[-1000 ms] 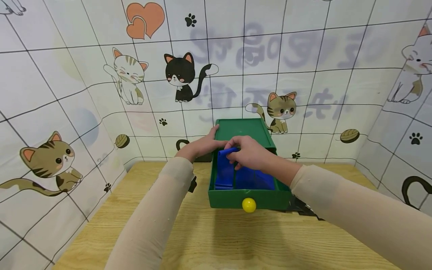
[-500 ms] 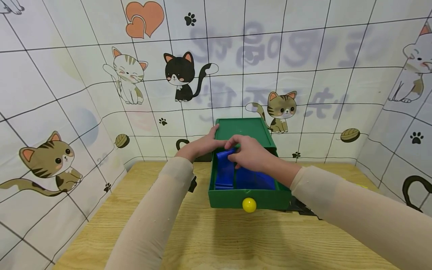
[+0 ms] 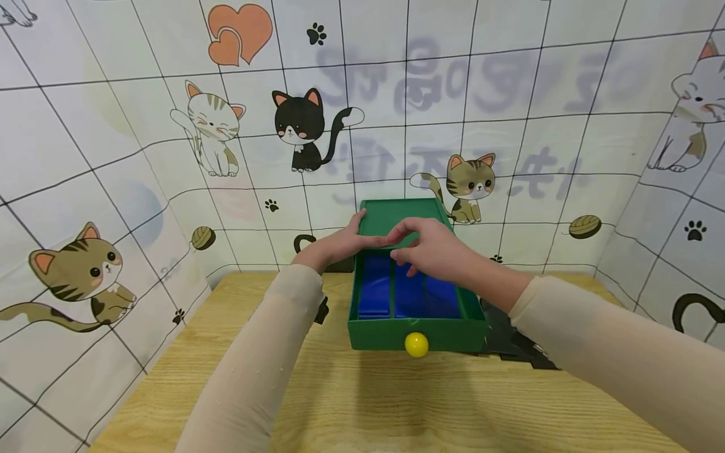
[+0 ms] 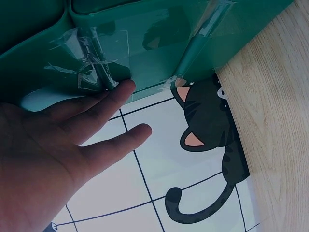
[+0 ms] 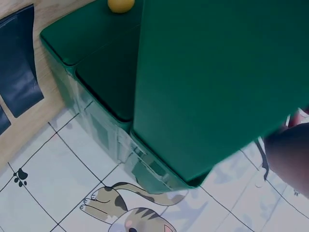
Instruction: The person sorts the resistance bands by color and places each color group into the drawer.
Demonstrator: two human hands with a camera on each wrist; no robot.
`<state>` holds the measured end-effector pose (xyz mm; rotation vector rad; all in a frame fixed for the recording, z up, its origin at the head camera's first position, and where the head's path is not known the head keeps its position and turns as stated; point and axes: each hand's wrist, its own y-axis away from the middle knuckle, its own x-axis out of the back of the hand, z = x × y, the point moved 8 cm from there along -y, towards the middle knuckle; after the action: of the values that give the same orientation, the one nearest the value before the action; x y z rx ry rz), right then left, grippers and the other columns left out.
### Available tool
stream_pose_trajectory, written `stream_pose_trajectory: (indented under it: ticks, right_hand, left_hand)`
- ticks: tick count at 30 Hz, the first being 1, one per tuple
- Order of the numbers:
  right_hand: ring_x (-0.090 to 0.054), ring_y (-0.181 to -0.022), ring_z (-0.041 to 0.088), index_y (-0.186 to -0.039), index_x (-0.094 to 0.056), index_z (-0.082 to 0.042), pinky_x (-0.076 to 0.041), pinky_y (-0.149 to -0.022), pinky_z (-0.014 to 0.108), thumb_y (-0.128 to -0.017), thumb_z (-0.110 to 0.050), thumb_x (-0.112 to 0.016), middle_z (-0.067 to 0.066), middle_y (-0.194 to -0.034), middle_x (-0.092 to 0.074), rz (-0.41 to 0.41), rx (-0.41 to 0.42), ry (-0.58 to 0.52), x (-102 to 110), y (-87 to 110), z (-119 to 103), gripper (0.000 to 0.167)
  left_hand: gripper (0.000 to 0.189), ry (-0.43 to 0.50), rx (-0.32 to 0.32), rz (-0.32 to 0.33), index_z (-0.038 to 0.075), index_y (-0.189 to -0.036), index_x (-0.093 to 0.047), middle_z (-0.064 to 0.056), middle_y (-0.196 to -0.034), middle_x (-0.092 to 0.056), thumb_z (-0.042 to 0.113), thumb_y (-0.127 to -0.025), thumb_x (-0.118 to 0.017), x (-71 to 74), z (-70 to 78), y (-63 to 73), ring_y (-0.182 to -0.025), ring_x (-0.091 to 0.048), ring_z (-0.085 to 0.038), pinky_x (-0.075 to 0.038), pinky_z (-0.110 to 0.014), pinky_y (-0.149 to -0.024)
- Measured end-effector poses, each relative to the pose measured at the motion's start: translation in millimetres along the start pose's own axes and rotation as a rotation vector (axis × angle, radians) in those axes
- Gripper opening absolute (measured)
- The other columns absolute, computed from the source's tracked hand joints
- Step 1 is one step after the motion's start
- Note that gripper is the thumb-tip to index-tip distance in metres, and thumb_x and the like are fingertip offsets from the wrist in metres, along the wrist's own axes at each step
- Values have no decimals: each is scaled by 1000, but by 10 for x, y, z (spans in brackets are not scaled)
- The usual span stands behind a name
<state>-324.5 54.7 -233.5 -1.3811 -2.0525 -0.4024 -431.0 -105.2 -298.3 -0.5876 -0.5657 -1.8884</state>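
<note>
A green box (image 3: 399,214) has its drawer (image 3: 376,335) pulled out toward me, with a round yellow knob (image 3: 416,345) on the front. Inside the drawer, a folded blue plastic-looking strip (image 3: 375,289) lies flat in the left compartment, and more blue material (image 3: 421,299) fills the wider part beside it. My left hand (image 3: 340,245) rests against the box's left side, thumb along its front edge; the left wrist view shows its fingers (image 4: 116,99) extended along the taped green wall (image 4: 154,38). My right hand (image 3: 436,250) hovers over the drawer's back, fingers bent loosely with nothing held, index fingertip close to the left thumb.
The box stands on a wood-grain table (image 3: 317,402) close to a cat-patterned wall covering (image 3: 385,126). Flat black pieces (image 3: 510,340) lie right of the drawer. Dark strips (image 5: 19,63) also show on the table in the right wrist view.
My right hand has let go of the blue strip's raised end and moved slightly up and right. The strip now lies flat in the drawer. My left hand has stayed in place.
</note>
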Motion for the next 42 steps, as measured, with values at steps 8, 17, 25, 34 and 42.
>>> stream_pose_trajectory:
  ticks: [8, 17, 25, 34, 42]
  right_hand:
    - [-70, -82, 24, -130, -66, -5, -63, -77, 40, -104, -20, -70, 16, -122, -67, -13, 44, -115, 32, 482, -124, 30]
    - [-72, -74, 23, -132, -64, -1, -64, -69, 35, -104, -21, -71, 14, -104, -73, -113, 145, -241, -236, 1128, 16, 35]
    - [-69, -67, 11, -131, -64, -9, -62, -62, 29, -104, -25, -71, 1, -98, -75, -66, 161, -137, -515, 1345, 346, 33]
    - [-70, -77, 1, -124, -66, -15, -61, -68, 22, -104, -34, -70, -8, -97, -77, 84, 196, 6, -558, 1330, 404, 28]
    - [-67, -73, -3, -120, -68, -14, -59, -65, 21, -102, -22, -74, -9, -92, -76, 191, 226, 103, -467, 1131, 361, 21]
  left_hand:
    - [126, -1, 33, 9, 43, -170, 10, -7, -181, -11, 82, -82, -71, 0, -30, 4, -166, -19, -34, -24, -62, -132]
    - [129, 21, 44, 8, 45, -170, 10, -5, -182, -8, 83, -79, -73, 1, -20, 24, -166, -17, -34, -24, -63, -131]
    - [126, 19, 32, 9, 43, -170, 10, -5, -182, -5, 80, -83, -72, -4, -22, 43, -167, -15, -34, -24, -64, -131]
    - [121, 15, 14, 3, 42, -170, 11, -6, -182, -2, 75, -87, -71, -21, 0, 30, -167, -14, -34, -24, -62, -132]
    - [116, 15, 13, -12, 43, -170, 8, -4, -182, 1, 73, -89, -70, -17, 6, 43, -168, -12, -33, -23, -62, -132]
